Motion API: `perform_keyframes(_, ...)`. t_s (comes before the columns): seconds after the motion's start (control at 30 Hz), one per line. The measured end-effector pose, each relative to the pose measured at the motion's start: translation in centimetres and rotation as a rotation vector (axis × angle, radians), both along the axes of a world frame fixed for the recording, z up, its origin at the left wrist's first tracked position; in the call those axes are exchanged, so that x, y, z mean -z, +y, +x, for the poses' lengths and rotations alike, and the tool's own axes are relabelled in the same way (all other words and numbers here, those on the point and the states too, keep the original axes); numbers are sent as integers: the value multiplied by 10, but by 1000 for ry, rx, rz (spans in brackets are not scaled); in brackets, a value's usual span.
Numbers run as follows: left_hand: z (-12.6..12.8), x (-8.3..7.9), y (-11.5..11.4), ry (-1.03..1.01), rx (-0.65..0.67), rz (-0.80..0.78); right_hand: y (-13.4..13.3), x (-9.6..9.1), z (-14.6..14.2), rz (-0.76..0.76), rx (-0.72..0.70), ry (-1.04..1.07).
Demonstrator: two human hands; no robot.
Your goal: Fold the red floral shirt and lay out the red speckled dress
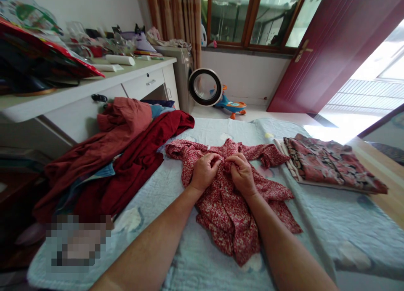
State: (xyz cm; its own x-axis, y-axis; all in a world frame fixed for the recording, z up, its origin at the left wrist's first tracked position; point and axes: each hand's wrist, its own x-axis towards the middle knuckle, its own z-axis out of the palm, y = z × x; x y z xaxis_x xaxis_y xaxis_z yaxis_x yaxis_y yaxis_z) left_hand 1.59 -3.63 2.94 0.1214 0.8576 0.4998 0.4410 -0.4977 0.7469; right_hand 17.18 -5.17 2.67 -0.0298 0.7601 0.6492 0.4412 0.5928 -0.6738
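Note:
A red-and-white patterned shirt (225, 206) lies spread and rumpled on a pale blue quilted cover (170, 198), its sleeves reaching out to both sides near the collar. My left hand (206, 169) pinches the front of the shirt just below the collar. Close beside it, my right hand (240, 171) is closed on a bunched bit of the same front. The fingertips hide the exact spot they grip, so I cannot make out a button there. Below the hands the front panels hang together in loose folds.
Red and rust-coloured clothes (126, 156) are heaped at the left. A folded patterned garment (334, 160) lies at the right. Beyond are a cluttered white desk (142, 78), a washing machine with its round door (205, 87) open, a blue ride-on toy (232, 105) and a red door (312, 51).

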Motion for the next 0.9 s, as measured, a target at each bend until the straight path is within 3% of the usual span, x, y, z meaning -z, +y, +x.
perform_keyframes(0.33,-1,2,-2,121,72,93,0,1,-2,-31,-17,1)
perform_keyframes(0.6,-3,2,0,76,134,64,5,16,-2,-199,-21,130)
perform_keyframes(0.77,-4,1,1,14,141,-3,3,14,0,-61,198,44)
perform_keyframes(0.9,-3,0,0,5,140,-22,-2,6,-1,-50,134,-91)
